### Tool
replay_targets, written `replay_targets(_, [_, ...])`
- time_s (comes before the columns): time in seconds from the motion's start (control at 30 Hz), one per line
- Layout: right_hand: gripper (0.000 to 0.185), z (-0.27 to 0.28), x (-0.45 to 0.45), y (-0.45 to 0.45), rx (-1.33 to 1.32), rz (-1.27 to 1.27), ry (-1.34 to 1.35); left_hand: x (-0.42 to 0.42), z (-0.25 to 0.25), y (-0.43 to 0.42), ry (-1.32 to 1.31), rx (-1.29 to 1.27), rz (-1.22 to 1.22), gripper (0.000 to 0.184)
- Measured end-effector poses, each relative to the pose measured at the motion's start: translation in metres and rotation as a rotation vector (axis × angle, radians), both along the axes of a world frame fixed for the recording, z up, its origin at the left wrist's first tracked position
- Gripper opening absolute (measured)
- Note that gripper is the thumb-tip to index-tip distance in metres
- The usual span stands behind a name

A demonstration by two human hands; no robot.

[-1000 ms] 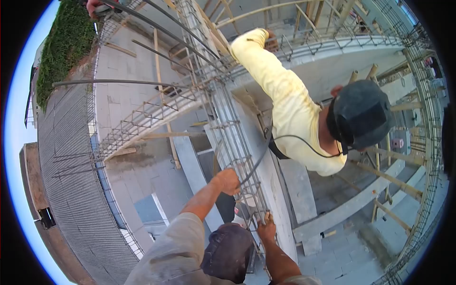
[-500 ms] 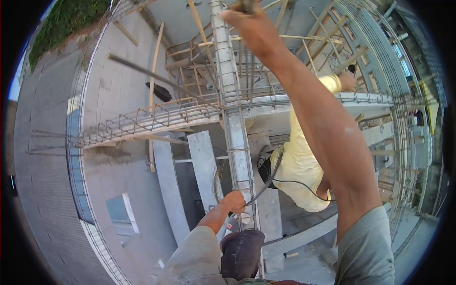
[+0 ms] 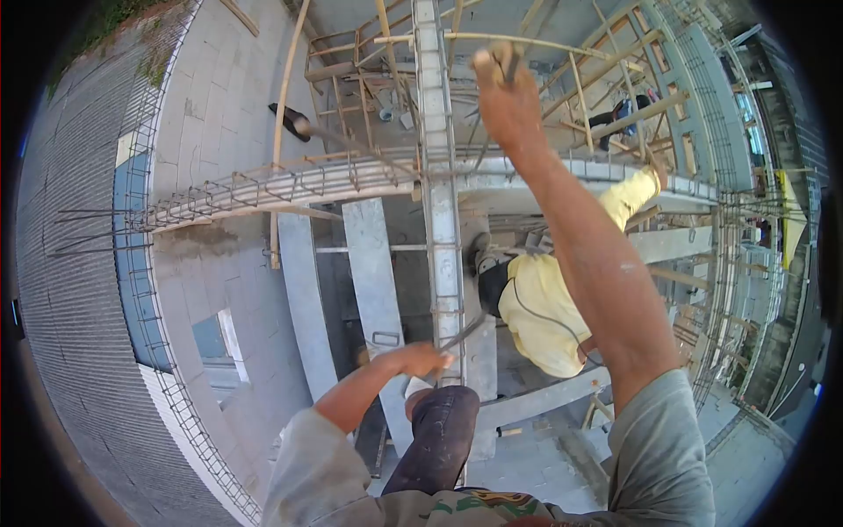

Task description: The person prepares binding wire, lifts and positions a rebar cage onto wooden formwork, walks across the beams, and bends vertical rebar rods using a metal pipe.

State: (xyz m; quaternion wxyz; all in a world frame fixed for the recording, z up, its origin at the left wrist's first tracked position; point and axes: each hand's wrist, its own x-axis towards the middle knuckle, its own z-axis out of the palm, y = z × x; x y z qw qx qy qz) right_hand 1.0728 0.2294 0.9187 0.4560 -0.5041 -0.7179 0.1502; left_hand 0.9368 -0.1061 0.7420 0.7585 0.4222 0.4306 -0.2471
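My left hand (image 3: pixel 420 358) is closed just above my knee, beside the narrow concrete beam (image 3: pixel 446 263) that runs away from me. A dark bundle of wire (image 3: pixel 464 335) sticks out of its fist towards the right. My right hand (image 3: pixel 511 101) is raised far forward, right of the beam's far part. Its fingers are curled round a small dark thing that I cannot make out. Thin steel bars form a cage along the beam and along the rebar cage (image 3: pixel 290 189) on the crossing beam.
Below on the right, a person in a yellow shirt (image 3: pixel 540 321) bends with one arm stretched forward. Grey planks (image 3: pixel 373 272) lie below on the left. Wooden poles (image 3: pixel 580 101) stand beyond the crossing beam. A corrugated roof (image 3: pixel 70 351) borders the left wall.
My right hand has moved down and to the right in view. The left hand stays closed, slightly left and higher. The whole view has shifted, and the person in yellow appears lower relative to the crossing beam.
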Motion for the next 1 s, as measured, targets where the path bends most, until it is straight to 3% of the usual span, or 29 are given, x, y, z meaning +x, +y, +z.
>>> replay_targets(0.03, [0.025,0.002,0.004,-0.001,-0.096,0.016,0.041,-0.022,-0.001,-0.024,0.004,-0.097,0.052,0.048])
replay_targets(0.07, [0.025,0.005,0.008,-0.004,-0.187,0.025,0.083,-0.056,-0.011,-0.057,-0.381,0.244,-0.193,0.052])
replay_targets(0.1, [0.024,0.008,0.013,-0.007,-0.224,0.031,0.099,-0.08,0.022,-0.064,-0.183,-0.202,0.042,0.058])
replay_targets(0.17, [0.024,0.008,0.023,-0.008,-0.295,0.035,0.151,-0.126,0.07,-0.085,-0.032,-0.298,0.027,0.066])
replay_targets(0.23, [0.024,0.011,0.025,-0.006,-0.357,0.02,0.197,-0.168,0.123,-0.092,0.096,-0.164,-0.102,0.069])
replay_targets(0.3, [0.024,0.017,0.018,-0.009,-0.438,-0.032,0.229,-0.204,0.166,-0.105,0.281,-0.032,-0.042,0.067])
replay_targets(0.57, [0.032,0.031,0.027,0.006,-0.546,0.009,0.076,-0.249,0.338,-0.124,0.874,-0.024,0.34,0.059])
replay_targets(0.63, [0.033,0.025,0.029,0.007,-0.526,0.024,0.102,-0.245,0.361,-0.115,0.95,0.012,0.617,0.062])
replay_targets(0.8, [0.019,0.029,0.026,0.005,-0.584,-0.011,0.009,-0.219,0.322,-0.027,0.847,0.181,1.352,0.06])
replay_targets(0.93, [0.016,0.057,0.023,0.01,-0.692,-0.017,-0.056,-0.2,0.265,0.107,0.625,0.222,1.52,0.058])
replay_targets(1.0, [0.015,0.05,0.024,0.01,-0.658,-0.01,-0.059,-0.186,0.247,0.17,0.583,0.338,1.318,0.06])
